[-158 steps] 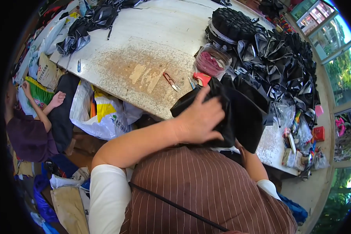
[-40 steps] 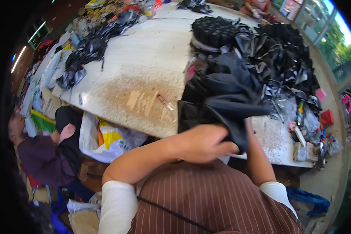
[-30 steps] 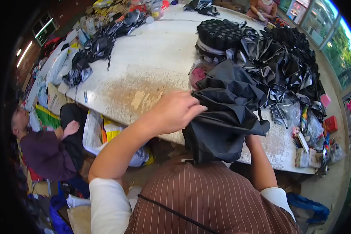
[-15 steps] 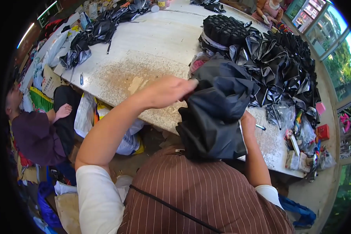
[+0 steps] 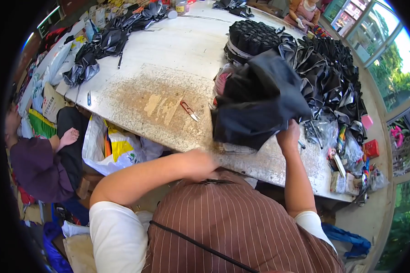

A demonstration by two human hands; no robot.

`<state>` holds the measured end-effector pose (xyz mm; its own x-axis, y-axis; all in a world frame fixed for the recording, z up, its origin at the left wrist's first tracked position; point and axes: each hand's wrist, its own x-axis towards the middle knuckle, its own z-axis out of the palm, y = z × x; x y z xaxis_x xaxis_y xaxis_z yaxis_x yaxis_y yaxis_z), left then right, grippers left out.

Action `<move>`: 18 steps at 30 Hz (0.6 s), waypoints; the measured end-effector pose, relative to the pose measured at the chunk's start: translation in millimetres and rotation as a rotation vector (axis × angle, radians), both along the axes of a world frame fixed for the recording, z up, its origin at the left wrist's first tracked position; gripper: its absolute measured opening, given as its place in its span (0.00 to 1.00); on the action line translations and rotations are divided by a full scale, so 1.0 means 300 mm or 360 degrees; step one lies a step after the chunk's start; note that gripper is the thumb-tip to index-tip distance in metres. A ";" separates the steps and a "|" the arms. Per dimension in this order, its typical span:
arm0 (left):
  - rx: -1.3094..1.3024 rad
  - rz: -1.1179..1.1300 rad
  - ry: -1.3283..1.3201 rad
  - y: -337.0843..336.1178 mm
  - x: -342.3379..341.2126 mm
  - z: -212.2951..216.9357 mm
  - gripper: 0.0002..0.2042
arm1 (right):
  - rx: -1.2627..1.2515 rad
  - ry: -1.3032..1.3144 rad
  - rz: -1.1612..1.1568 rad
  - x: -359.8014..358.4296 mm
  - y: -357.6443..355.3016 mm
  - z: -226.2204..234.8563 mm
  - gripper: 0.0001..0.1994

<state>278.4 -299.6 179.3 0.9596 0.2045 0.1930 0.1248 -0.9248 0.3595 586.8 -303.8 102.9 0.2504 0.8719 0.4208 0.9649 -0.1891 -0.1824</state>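
In the head view, the right hand (image 5: 288,136) has its grip closed around the lower right side of a bunched black cloth (image 5: 264,95), which is above the near right part of the desk (image 5: 187,54). Held from that one side, the cloth stands up in loose folds, probably so its rim can spread freely. A small rod end (image 5: 301,144) shows just beside this hand; whether it belongs to the cloth I cannot tell.

The left hand (image 5: 199,164) is at the desk's near edge, in front of the chest and apart from the cloth. It is blurred, so I cannot tell whether its grip is closed or holds anything.

Red-handled snips (image 5: 189,110) lie on the worn patch left of the cloth, seemingly left there to be within easy reach. Behind the cloth, a round stack of black bundles (image 5: 253,38) stands packed tight, a pale band around it, presumably to keep it together. Beside it, a loose heap of black cloth (image 5: 335,73) fills the right side, perhaps so the middle remains usable for work.
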 end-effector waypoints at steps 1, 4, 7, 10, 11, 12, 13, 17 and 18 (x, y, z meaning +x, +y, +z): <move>-0.0315 -0.0036 0.0321 0.009 -0.015 -0.015 0.22 | 0.0120 -0.0049 -0.0032 0.023 0.019 0.032 0.08; -0.0948 -0.0131 0.1013 0.027 -0.034 -0.015 0.24 | 0.0278 -0.0084 -0.0186 0.051 0.047 0.081 0.09; -0.2691 0.0007 -0.0760 0.024 0.004 -0.003 0.25 | 0.0516 -0.0139 -0.0113 0.032 0.061 0.102 0.12; -0.1915 0.0507 -0.0872 0.156 -0.020 -0.151 0.27 | 0.0388 0.0106 0.0173 -0.130 0.051 0.007 0.18; -0.1231 0.0766 -0.0632 0.208 -0.044 -0.196 0.28 | 0.0162 0.0377 0.0481 -0.206 0.035 -0.040 0.21; -0.1960 0.0701 -0.1109 0.240 -0.054 -0.209 0.29 | -0.0061 0.0643 0.0751 -0.276 0.004 -0.091 0.25; -0.2681 0.0605 -0.1574 0.251 -0.067 -0.196 0.29 | -0.0276 0.0920 0.1022 -0.341 -0.034 -0.141 0.28; -0.3010 -0.0078 -0.1980 0.247 -0.146 -0.216 0.30 | -0.1303 0.1334 0.1496 -0.488 0.026 0.017 0.18; -0.2902 0.0191 -0.1970 0.259 -0.131 -0.213 0.30 | -0.1911 0.1464 0.1442 -0.456 0.064 0.000 0.15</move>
<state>239.0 -221.9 115.4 0.5154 0.8505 0.1048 -0.7687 0.4049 0.4951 449.8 -284.6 102.8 -0.6783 0.5519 -0.4851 0.5065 -0.1270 -0.8528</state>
